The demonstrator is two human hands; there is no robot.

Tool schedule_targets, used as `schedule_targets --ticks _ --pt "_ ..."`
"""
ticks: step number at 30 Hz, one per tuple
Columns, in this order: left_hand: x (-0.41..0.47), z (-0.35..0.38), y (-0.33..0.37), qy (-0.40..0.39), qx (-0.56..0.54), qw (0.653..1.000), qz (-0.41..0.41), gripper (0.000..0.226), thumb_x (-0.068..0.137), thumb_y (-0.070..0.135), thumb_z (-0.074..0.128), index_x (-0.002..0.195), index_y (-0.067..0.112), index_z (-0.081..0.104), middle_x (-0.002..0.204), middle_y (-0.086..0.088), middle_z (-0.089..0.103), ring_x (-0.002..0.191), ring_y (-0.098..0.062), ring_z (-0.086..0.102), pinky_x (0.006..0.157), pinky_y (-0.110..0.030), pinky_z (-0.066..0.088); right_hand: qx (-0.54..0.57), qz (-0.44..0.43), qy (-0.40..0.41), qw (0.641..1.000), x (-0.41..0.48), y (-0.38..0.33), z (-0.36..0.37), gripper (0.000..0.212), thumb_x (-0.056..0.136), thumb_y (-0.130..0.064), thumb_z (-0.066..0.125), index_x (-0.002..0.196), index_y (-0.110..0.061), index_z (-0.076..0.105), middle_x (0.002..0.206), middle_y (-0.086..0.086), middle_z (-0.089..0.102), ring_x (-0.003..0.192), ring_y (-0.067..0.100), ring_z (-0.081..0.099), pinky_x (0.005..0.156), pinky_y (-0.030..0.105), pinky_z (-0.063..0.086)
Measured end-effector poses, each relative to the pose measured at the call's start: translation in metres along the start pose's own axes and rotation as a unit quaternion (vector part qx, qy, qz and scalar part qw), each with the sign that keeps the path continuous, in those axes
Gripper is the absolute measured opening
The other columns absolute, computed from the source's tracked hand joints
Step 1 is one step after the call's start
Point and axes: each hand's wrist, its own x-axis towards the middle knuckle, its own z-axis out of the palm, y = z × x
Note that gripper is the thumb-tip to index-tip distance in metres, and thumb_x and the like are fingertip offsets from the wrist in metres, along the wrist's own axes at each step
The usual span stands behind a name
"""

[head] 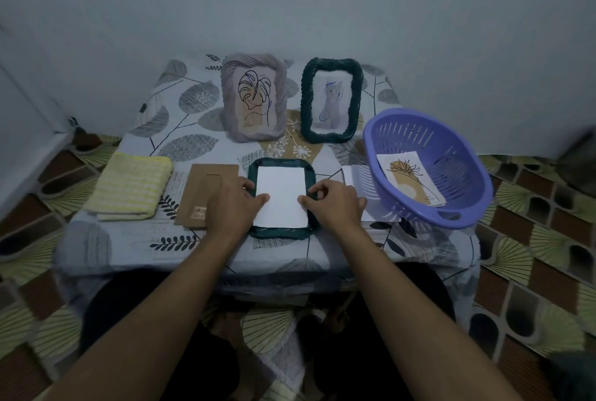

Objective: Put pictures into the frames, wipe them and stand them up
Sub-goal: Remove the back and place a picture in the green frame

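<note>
A dark green woven frame lies face down at the front middle of the table. A white picture sheet lies blank side up in its opening. My left hand presses the sheet's left edge with its fingertips. My right hand presses the right edge, fingers bent over the frame's rim. A brown backing board lies just left of the frame, partly under my left hand. Two filled frames stand at the back: a grey-lilac one with a leaf drawing and a dark green one.
A folded yellow striped cloth lies at the front left. A purple slotted basket at the right holds a flower picture. A white sheet lies between frame and basket. The low table has a leaf-patterned cover; a wall stands behind.
</note>
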Motion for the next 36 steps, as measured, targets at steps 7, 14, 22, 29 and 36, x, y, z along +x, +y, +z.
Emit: schedule_targets --ticks 7,14,22,29,36 --pt "0.0023 0.0028 -0.0046 -0.007 0.024 1.0 0.007 0.034 0.081 0.036 0.08 0.101 0.009 0.073 0.09 -0.007 0.069 0.08 -0.023 0.064 0.069 -0.031 0.048 0.02 0.008 -0.016 1.0 0.002 0.004 0.0019 0.028 0.081 -0.051 0.074 0.1 -0.031 0.067 0.083 -0.011 0.062 0.099 0.018 0.058 0.082 0.036 0.029" --pt "0.004 0.0047 -0.0063 -0.014 0.033 0.999 0.01 0.03 0.083 0.037 0.078 0.098 0.011 0.074 0.09 -0.007 0.07 0.081 -0.024 0.065 0.068 -0.031 0.049 0.022 0.012 -0.023 0.999 0.0033 0.0044 0.0038 0.028 0.082 -0.05 0.073 0.102 -0.031 0.065 0.083 -0.011 0.06 0.103 0.02 0.057 0.085 0.037 0.03" --pt "0.0045 0.0055 -0.0053 -0.013 0.031 0.999 0.009 0.029 0.084 0.036 0.077 0.098 0.011 0.074 0.088 -0.007 0.071 0.082 -0.025 0.065 0.068 -0.029 0.046 0.017 0.016 -0.021 0.999 0.0045 0.0049 0.0056 0.026 0.083 -0.051 0.071 0.1 -0.032 0.064 0.085 -0.012 0.061 0.104 0.02 0.058 0.087 0.038 0.03" --pt "0.0045 0.005 -0.0035 -0.007 0.038 0.999 0.007 0.028 0.083 0.037 0.078 0.095 0.012 0.075 0.085 -0.005 0.07 0.077 -0.023 0.064 0.063 -0.028 0.042 0.015 0.023 -0.02 0.999 0.0038 0.0024 0.0053 0.026 0.084 -0.052 0.07 0.1 -0.032 0.064 0.087 -0.011 0.063 0.105 0.02 0.057 0.087 0.038 0.031" --pt "0.0046 0.0035 -0.0023 -0.004 0.036 0.999 0.005 0.029 0.084 0.038 0.077 0.095 0.012 0.074 0.086 -0.005 0.07 0.077 -0.02 0.061 0.063 -0.027 0.039 0.018 0.025 -0.012 0.999 0.0003 -0.0016 0.0028 0.027 0.085 -0.053 0.068 0.1 -0.031 0.065 0.086 -0.012 0.062 0.103 0.019 0.059 0.089 0.039 0.031"
